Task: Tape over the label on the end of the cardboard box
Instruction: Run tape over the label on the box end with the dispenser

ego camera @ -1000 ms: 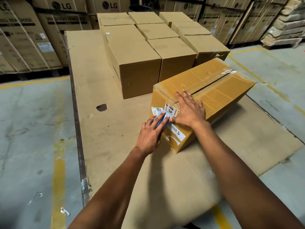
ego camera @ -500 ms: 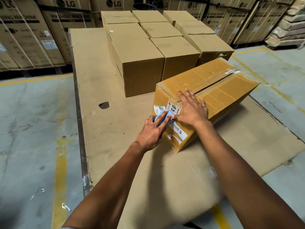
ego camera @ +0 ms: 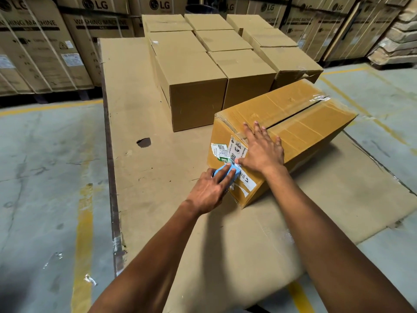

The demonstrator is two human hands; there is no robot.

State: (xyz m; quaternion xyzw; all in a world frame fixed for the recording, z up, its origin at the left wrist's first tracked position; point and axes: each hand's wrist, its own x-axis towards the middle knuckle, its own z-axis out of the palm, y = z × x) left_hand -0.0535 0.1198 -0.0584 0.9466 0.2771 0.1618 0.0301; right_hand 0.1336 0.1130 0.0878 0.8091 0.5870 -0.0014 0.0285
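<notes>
A tape-wrapped cardboard box (ego camera: pixel 293 123) lies on a flat cardboard sheet, its near end facing me. That end carries white and green labels (ego camera: pixel 222 152). My left hand (ego camera: pixel 209 190) grips a light blue tape dispenser (ego camera: pixel 225 173) and presses it against the lower part of the end face, below the labels. My right hand (ego camera: pixel 261 150) lies flat, fingers spread, over the box's top near edge, with the thumb down on the end face beside the labels.
Several plain cardboard boxes (ego camera: pixel 196 86) stand in rows behind the taped box. The cardboard sheet (ego camera: pixel 140 98) covers a low platform with a metal edge at left. Large LG washing-machine cartons (ego camera: pixel 45 41) line the back. Concrete floor with yellow lines surrounds the platform.
My left hand has slid the blue dispenser down and left across the end face, uncovering more of the labels. My right hand stays on the box's top edge.
</notes>
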